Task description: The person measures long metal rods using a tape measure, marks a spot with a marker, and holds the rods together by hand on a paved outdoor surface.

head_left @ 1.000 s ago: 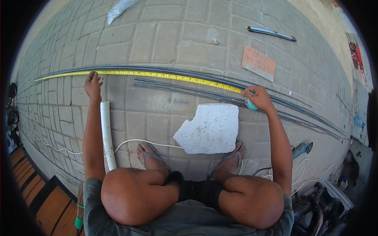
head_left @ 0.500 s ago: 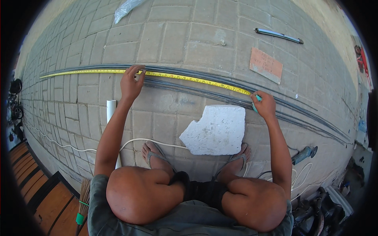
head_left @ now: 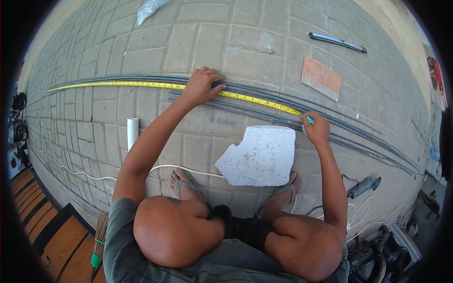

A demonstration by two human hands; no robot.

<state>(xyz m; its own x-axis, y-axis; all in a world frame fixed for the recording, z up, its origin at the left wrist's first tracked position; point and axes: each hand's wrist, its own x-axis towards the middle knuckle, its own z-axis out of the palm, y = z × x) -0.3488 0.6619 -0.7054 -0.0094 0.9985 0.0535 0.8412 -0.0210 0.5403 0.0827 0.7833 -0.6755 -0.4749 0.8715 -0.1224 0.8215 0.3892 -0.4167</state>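
Observation:
A yellow tape measure blade (head_left: 257,100) runs out to the far left along a bundle of long dark metal rods (head_left: 302,104) on the paving. At its right end my right hand (head_left: 317,128) is closed around the tape measure's teal case (head_left: 309,120), mostly hidden by the fingers. My left hand (head_left: 202,87) lies across the blade and the rods near the middle, thumb apart from the bent fingers, covering a stretch of the blade. A second group of rods (head_left: 245,111) lies just nearer to me.
Between my feet and the rods lies a broken white foam slab (head_left: 259,155). A white pipe (head_left: 133,133) and pale cable (head_left: 191,170) are at left. An angle grinder (head_left: 364,187) sits at right. Beyond the rods are a reddish board (head_left: 322,78) and a tube (head_left: 337,42).
My left hand has slid to the right along the tape measure blade and the rods. The right hand stays at the tape measure's case, almost unmoved.

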